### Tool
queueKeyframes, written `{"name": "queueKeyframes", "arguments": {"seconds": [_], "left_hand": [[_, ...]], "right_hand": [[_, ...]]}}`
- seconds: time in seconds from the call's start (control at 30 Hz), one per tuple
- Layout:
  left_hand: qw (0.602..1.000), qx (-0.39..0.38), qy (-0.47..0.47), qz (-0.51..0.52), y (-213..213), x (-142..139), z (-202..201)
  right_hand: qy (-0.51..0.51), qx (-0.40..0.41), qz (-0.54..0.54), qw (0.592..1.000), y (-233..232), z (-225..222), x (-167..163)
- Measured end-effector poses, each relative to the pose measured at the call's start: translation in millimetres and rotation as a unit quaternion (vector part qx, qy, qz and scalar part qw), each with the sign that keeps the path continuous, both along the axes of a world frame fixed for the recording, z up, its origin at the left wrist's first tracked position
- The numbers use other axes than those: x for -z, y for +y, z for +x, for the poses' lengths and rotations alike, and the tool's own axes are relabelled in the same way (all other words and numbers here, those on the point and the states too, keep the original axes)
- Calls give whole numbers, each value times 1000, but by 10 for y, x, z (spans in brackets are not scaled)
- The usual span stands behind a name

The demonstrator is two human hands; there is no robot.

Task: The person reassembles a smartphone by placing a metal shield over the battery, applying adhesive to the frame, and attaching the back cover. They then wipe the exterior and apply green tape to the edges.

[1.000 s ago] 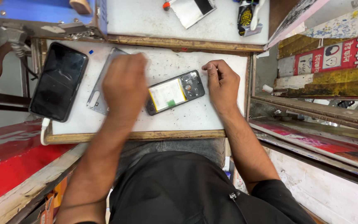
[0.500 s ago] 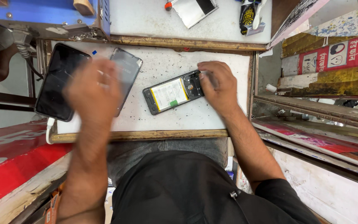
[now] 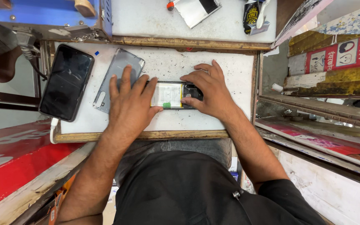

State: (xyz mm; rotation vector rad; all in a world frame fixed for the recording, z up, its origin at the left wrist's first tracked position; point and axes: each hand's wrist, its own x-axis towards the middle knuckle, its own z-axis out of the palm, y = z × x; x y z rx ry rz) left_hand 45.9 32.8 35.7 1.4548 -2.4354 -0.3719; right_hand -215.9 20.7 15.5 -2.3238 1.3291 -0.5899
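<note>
An opened phone (image 3: 173,95), its back removed so that the pale battery with a small green tab shows, lies flat near the middle of a white, scuffed work board (image 3: 230,66), long side running left to right. Both hands rest on it, seemingly to pin it flat and keep it from sliding on the board. The left hand (image 3: 131,102) lies palm down over the phone's left end, fingers spread and flat, thumb stretched along the lower edge toward the green tab; it presses on the phone but does not clasp it, and its fingertips also overlap the lower end of a grey back cover (image 3: 119,68) that lies tilted just beside the phone. The right hand (image 3: 209,91) covers the right end, where the dark circuit area sits, fingers arched and loosely apart, thumb tip touching the phone's lower edge near the battery; whether it pinches any small part cannot be told. At the board's left edge a second phone (image 3: 66,82) with a dark screen lies face up, a white cable (image 3: 53,130) leading from its lower end. On the shelf above the board lie a metal plate (image 3: 194,10) and a small dark packet (image 3: 253,14)
</note>
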Motion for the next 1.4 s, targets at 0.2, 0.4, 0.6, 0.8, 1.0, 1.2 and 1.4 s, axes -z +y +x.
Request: {"name": "queueKeyframes", "arguments": {"seconds": [0.2,0.4,0.6,0.8,1.0,1.2,1.4], "left_hand": [[996,-20,55,69,-8,-87,-44],[942,-85,292,145,29,50,-130],[946,-42,290,137,-7,68,-27],[970,-39,191,145,-267,4,-140],[982,-49,142,115,-383,15,-339],[957,-15,241,161,-273,-20,-3],[946,-32,258,193,-249,-8,92]], "right_hand": [[-199,-18,37,979,9,-56,75],[-435,59,245,864,-7,-122,222],[-392,115,313,857,-53,-184,344],[-370,110,304,871,-28,-183,364],[-381,108,286,873,-23,-158,330],[-375,91,280,879,-40,-129,325],[-357,88,269,890,-23,-144,304]]}}
